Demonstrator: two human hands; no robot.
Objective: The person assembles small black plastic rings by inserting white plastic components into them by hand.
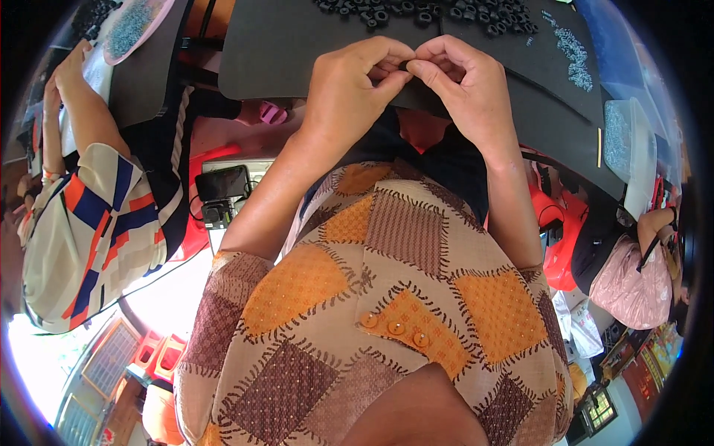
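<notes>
A dark work mat (297, 44) covers the table, black rings (424, 13) heaped at its far edge, a co-worker's arm (82, 111) at the left. Both hands meet at the mat's near edge: left hand (353, 85) and right hand (465, 85) pinch one small black piece (404, 65), too hidden to tell its axis.

Black mat (297, 44) — orange-brown patchwork shirt (387, 297)
</notes>
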